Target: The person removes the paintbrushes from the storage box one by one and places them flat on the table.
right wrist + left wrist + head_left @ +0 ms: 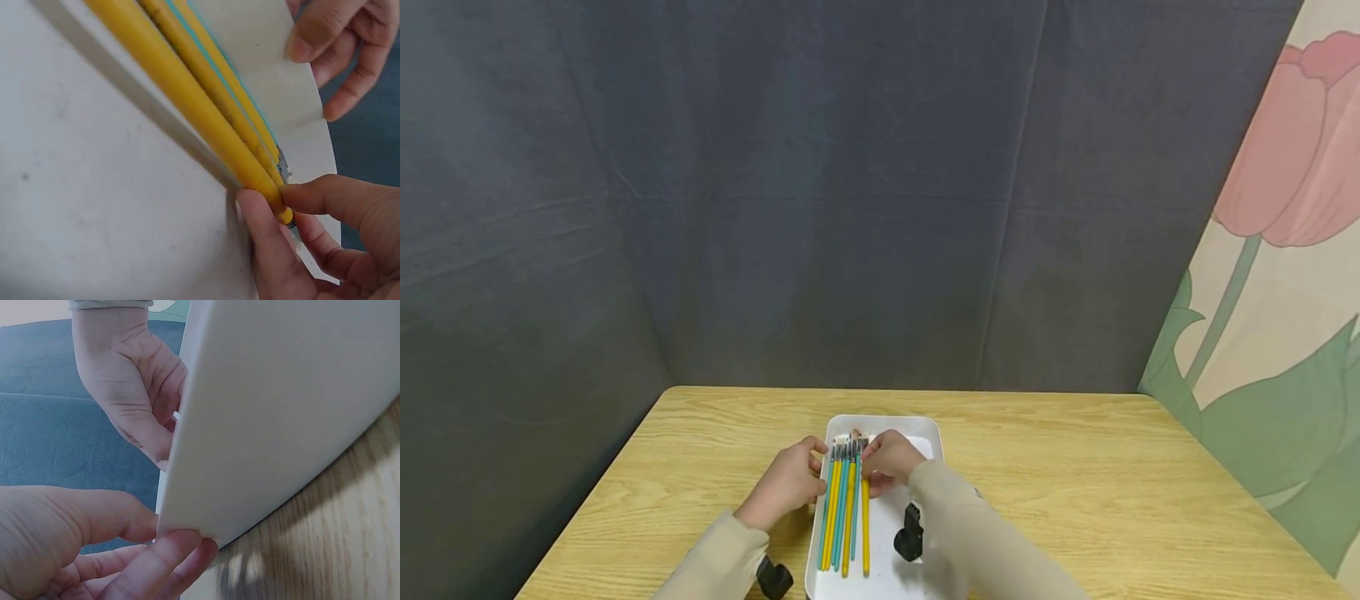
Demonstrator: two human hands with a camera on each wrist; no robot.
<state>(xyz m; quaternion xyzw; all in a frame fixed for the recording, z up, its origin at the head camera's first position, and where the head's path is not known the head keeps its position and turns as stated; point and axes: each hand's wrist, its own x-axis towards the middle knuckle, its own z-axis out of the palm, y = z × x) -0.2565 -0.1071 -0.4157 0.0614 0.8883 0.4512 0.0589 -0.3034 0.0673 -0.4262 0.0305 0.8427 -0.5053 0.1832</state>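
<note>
A white tray [887,427] holds a row of paintbrushes [842,508] with yellow and teal handles, laid side by side along its left part with bristles at the far end. My left hand [786,485] holds the tray's left edge, thumb at the rim and fingers against the outer wall [281,412]. With thumb and fingers, my right hand [891,458] pinches a yellow paintbrush [206,125] near its metal collar, at the right end of the row. Its bristles are mostly hidden by the fingers in the right wrist view.
The tray stands on a light wood table [1075,483]. Behind and to the left hangs a dark grey cloth [820,208]. A wall with a painted tulip [1285,150] rises at the right.
</note>
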